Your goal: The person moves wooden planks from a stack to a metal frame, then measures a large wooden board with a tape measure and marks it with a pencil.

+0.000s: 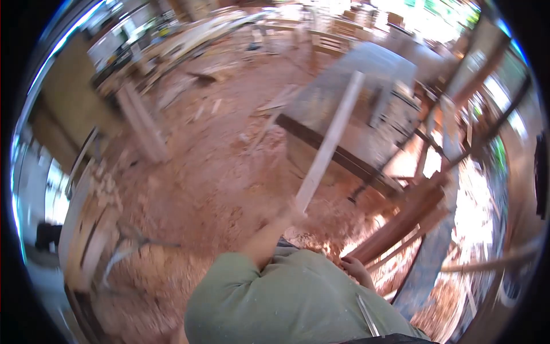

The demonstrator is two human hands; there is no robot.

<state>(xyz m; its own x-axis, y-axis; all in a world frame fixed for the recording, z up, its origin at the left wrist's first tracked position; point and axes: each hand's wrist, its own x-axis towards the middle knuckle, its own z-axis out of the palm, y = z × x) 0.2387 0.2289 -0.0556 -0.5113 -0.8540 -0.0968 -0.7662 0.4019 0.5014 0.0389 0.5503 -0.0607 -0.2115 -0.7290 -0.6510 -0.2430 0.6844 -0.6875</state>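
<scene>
My left hand (293, 215) is closed around the lower end of a long, pale wooden strip (331, 140). The strip slants up and away to the right and overlaps the near edge of a grey metal-topped machine table (344, 77) in this view. Low on my right side, my right hand (355, 268) is beside the lower end of some reddish-brown boards (401, 221). Motion blurs its fingers, and I cannot tell whether they grip a board.
Sawdust and wood scraps cover the floor (195, 189). Leaning timber (140, 123) stands at the left, near a tan panel (71, 92). Long planks (200, 37) lie on a bench at the back left. Bars and a wooden pole (487, 261) crowd the right side.
</scene>
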